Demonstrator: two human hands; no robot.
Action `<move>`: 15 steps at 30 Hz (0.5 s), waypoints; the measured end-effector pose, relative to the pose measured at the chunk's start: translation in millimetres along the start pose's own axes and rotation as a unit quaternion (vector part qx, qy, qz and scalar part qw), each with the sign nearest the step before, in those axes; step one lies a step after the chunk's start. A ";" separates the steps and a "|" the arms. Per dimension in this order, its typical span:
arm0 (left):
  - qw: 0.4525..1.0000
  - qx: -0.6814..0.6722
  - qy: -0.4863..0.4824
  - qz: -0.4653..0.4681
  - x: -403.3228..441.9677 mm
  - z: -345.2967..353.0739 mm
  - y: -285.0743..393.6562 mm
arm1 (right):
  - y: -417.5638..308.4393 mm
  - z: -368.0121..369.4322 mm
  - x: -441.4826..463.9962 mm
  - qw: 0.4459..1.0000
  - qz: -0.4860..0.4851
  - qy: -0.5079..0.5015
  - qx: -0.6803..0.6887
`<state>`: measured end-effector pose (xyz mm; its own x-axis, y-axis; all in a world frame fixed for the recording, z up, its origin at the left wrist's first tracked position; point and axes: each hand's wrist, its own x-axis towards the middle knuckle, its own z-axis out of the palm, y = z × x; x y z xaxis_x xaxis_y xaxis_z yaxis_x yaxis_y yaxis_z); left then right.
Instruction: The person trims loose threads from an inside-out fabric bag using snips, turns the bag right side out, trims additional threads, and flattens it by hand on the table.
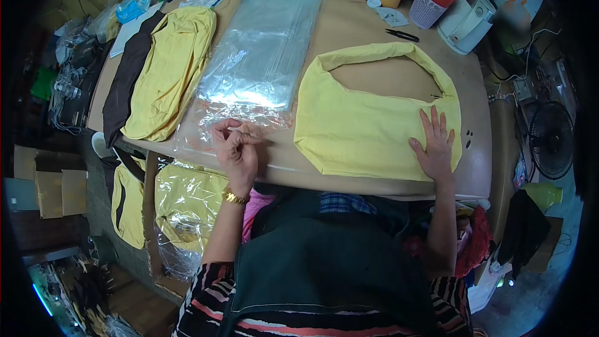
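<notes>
A yellow fabric shoulder bag (362,128) lies flat on the table, its wide strap looped toward the far side. My right hand (435,146) rests palm down on the bag's lower right part, fingers spread. To the left of the bag, my left hand (237,150) is raised near the table's front edge with its fingers pinched together. A small pale bit shows at the fingertips, too small to name. Just beyond that hand lies a stack of clear plastic bags (265,43). A gold bracelet is on my left wrist.
Folded yellow bags (178,65) and a dark one (128,84) lie at the table's left. Small black thread snips (402,35), a lilac cup (427,9) and a white kettle (465,22) stand at the back right. Plastic-wrapped yellow bags (187,203) sit below the table's left front.
</notes>
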<state>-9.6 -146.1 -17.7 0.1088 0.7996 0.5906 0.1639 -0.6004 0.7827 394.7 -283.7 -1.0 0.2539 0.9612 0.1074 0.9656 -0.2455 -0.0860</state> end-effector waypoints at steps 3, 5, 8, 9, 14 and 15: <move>0.948 0.193 -0.230 0.108 8.5 5.2 58.8 | -2.0 0.6 -0.7 1.000 -0.004 0.008 -0.016; 0.914 0.219 -0.299 0.168 7.2 33.4 83.1 | -2.9 -0.9 0.1 1.000 -0.003 0.012 -0.011; 0.884 0.171 -0.364 0.238 -9.7 44.0 47.9 | -2.1 0.0 -0.2 1.000 0.002 0.011 -0.011; 0.862 0.202 -0.420 0.198 -11.1 41.4 55.6 | -3.4 -3.0 0.7 1.000 0.003 0.017 -0.011; 0.871 0.148 -0.448 0.137 -1.5 57.9 111.6 | -43.8 -33.4 15.0 0.995 0.008 -0.044 -0.085; 0.871 0.150 -0.446 0.142 -1.5 69.3 114.0 | -64.8 -39.0 23.7 0.998 -0.056 0.025 -0.016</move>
<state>76.9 -215.0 57.0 0.8829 0.3910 0.2599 0.2408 -0.8523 0.4643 340.3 -250.0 45.7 0.1462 0.9757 0.1632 0.9891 -0.1416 -0.0392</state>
